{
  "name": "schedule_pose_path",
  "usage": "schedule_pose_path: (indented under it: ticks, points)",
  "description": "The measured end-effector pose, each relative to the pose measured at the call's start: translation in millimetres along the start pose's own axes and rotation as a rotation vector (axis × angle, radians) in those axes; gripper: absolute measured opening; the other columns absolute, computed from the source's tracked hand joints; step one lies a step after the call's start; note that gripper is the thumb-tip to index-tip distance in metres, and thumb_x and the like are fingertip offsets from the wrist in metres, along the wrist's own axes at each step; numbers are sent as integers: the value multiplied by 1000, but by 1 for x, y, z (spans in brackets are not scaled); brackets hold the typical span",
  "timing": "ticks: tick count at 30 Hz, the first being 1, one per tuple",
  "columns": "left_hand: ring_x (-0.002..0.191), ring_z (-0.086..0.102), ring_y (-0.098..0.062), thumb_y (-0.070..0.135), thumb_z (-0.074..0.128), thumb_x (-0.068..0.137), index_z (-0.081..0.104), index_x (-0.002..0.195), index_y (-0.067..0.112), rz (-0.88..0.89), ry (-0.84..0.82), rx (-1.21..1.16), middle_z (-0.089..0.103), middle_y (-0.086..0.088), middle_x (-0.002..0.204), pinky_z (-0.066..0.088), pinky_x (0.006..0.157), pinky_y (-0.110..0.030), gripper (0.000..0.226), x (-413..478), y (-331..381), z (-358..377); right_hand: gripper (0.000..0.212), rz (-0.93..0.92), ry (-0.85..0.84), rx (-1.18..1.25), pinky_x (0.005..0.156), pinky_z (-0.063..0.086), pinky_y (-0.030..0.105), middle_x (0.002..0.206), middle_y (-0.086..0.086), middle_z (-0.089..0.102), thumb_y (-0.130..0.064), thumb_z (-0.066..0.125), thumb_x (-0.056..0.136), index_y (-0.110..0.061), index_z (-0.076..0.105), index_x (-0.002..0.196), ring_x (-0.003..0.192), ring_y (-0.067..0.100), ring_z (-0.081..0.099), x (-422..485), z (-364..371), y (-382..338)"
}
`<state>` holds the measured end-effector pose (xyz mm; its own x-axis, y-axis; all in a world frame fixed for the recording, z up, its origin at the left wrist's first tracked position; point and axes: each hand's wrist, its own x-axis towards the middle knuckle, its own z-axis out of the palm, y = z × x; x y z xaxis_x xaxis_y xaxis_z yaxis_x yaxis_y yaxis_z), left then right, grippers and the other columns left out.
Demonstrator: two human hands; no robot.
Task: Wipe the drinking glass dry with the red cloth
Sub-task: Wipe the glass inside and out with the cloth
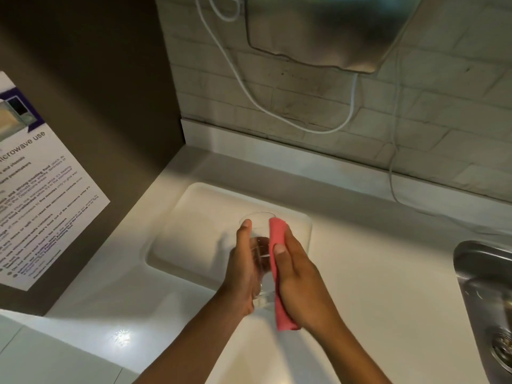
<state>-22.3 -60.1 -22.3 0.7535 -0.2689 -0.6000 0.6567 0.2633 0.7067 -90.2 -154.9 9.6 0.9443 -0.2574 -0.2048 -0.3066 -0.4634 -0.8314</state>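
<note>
A clear drinking glass [260, 253] is held above the white counter, tilted with its rim pointing away from me. My left hand [243, 270] grips its left side, thumb up near the rim. My right hand [300, 278] presses a folded red cloth [278, 273] flat against the glass's right side. The cloth runs from the rim down past the base of the glass and hangs below my palm.
A shallow recessed drainer area [194, 231] lies in the white counter [374, 273] under the hands. A steel sink [487, 295] sits at the right edge. A microwave notice [41, 203] hangs on the dark left panel. White cables [277, 112] droop along the tiled wall.
</note>
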Motion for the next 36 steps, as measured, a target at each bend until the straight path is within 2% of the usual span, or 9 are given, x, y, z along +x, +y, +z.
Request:
schedule_pose_path:
  ticks: [4, 8, 10, 14, 16, 19, 25, 31, 36]
  points:
    - [124, 66, -49, 79, 41, 96, 65, 126, -3, 11, 49, -5, 71, -34, 124, 52, 109, -64, 91, 6, 14, -6, 50, -78, -65, -67, 94, 9, -11, 142, -59, 5, -79, 10, 91, -76, 0, 139, 123, -39, 11, -23, 13, 7]
    - [119, 71, -46, 76, 40, 98, 69, 130, 2, -38, 65, 5, 75, -30, 124, 55, 107, -61, 85, -1, 0, -3, 41, 67, -69, 89, 101, 40, 14, 146, -23, 50, -59, 19, 102, -62, 30, 141, 124, 0, 56, 2, 0, 1]
    - [113, 76, -41, 76, 40, 97, 77, 120, 3, -62, 30, -47, 79, -25, 119, 58, 102, -56, 85, 1, 2, -6, 53, 0, -11, -44, 111, 23, 14, 160, -19, 33, -58, 19, 102, -49, 21, 154, 142, 6, 38, 1, 5, -3]
    - [114, 69, -40, 82, 46, 91, 68, 124, -1, -68, -19, -96, 71, -26, 122, 46, 115, -62, 92, 4, 11, -12, 47, -208, -64, -198, 106, -1, -4, 149, -54, -7, -60, 17, 102, -75, -9, 137, 137, -29, 0, -26, 21, 7]
    - [115, 71, -44, 81, 44, 93, 66, 128, -4, -36, 40, -53, 74, -30, 121, 50, 111, -64, 95, 0, 5, -9, 36, -76, -68, -20, 108, 21, 1, 139, -59, 23, -62, 19, 102, -81, 12, 133, 125, -32, 29, -21, 13, 8]
    - [109, 74, -43, 76, 40, 97, 68, 126, 2, -1, 107, -23, 78, -26, 115, 56, 105, -59, 84, -4, -1, -4, 42, 186, -105, 255, 85, 55, 22, 111, -22, 72, -57, 22, 104, -50, 54, 130, 91, 1, 72, -1, 0, 8]
    - [119, 70, -47, 82, 42, 92, 67, 129, 5, -4, 115, -59, 73, -29, 126, 51, 110, -65, 89, 1, 13, -7, 59, -154, -67, -119, 108, 5, -1, 149, -50, -1, -74, 14, 92, -64, -3, 147, 135, -27, 6, -30, 15, 7]
    - [118, 71, -47, 80, 40, 95, 71, 126, 2, -18, 86, -11, 76, -29, 120, 53, 108, -63, 90, -3, -10, -1, 48, 39, -61, 52, 104, 38, 15, 144, -27, 50, -61, 18, 99, -56, 35, 144, 128, 6, 54, -10, -7, 6]
    - [98, 80, -36, 81, 42, 92, 76, 115, 4, -97, 17, -141, 81, -22, 109, 60, 96, -54, 87, 6, -4, -4, 59, -165, -40, -340, 108, 1, 4, 157, -35, -6, -57, 13, 100, -46, -2, 156, 146, -10, 3, -29, 11, 0]
